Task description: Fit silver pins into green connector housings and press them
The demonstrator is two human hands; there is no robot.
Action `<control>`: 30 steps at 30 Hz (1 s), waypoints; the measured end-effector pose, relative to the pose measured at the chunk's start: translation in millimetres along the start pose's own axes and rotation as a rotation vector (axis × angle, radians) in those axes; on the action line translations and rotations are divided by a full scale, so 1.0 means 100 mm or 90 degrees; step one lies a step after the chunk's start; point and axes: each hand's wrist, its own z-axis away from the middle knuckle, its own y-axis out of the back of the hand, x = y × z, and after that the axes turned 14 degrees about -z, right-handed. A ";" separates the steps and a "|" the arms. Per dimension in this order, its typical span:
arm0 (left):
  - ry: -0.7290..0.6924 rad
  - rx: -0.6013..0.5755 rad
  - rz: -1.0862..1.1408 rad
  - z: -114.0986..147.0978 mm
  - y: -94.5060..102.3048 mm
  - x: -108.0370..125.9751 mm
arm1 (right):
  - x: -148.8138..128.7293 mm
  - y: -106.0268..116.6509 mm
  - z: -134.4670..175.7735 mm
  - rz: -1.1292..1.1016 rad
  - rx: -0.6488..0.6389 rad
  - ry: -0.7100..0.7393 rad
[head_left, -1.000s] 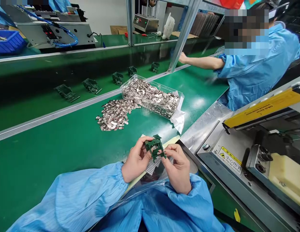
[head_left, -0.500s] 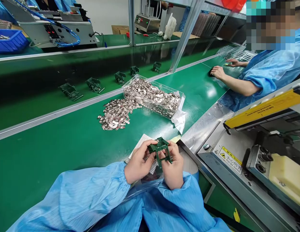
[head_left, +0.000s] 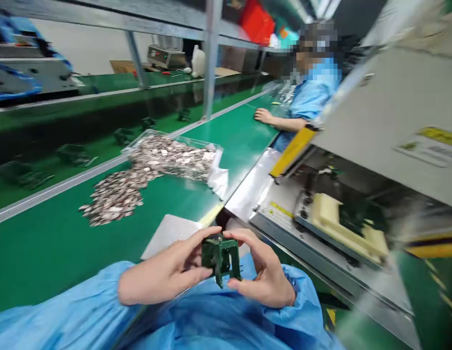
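Observation:
Between my two hands is a dark green plastic frame with open sides and legs. My left hand grips its left side, thumb below and fingers on top. My right hand holds the right side, forefinger at the top edge and thumb at a lower corner. Just beyond my left hand lies a white ridged sheet on the green bench. Farther off, a pile of small silvery metal pieces spreads beside a clear plastic tray filled with more of them.
To the right stands a machine with a cream-coloured fixture and a yellow bar. Several blurred green frames sit on the strip behind the metal rail. A co-worker in blue is at the far bench, near an upright post.
My view has swung right towards the machine, so the bench shifts left. Both hands still hold the green frame, now turned more upright, with my grip moved to its outer sides.

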 end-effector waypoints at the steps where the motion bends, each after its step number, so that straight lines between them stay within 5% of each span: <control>1: -0.023 -0.046 -0.030 -0.12 0.06 0.09 | -0.07 0.11 0.10 -0.006 0.045 0.010; 3: -0.080 -0.068 -0.096 -0.47 0.11 0.28 | -0.22 0.38 0.34 0.018 0.223 0.065; 5: -0.169 -0.024 -0.157 -0.92 0.02 0.48 | -0.37 0.68 0.60 0.094 0.507 0.176; 8: -0.328 0.050 -0.218 -1.63 -0.35 0.83 | -0.57 1.15 0.97 0.220 0.883 0.288; 10: -0.376 0.074 -0.231 -2.06 -0.65 1.05 | -0.67 1.41 1.17 0.270 0.984 0.248; 14: -0.326 0.028 -0.220 -2.65 -1.08 1.35 | -0.77 1.74 1.36 0.287 0.906 0.137; 17: -0.256 0.036 -0.111 -2.75 -1.11 1.42 | -0.78 1.92 1.28 0.330 0.789 0.108; 21: -0.229 0.029 0.083 -2.37 -0.72 1.27 | -0.77 2.14 0.98 0.427 0.628 -0.016; 26: -0.092 -0.069 0.041 -1.61 -0.12 0.61 | -0.79 2.26 0.59 0.486 0.413 -0.176; 30: 0.048 -0.087 0.042 -1.32 -0.07 0.04 | -0.73 2.19 0.52 0.490 0.402 -0.221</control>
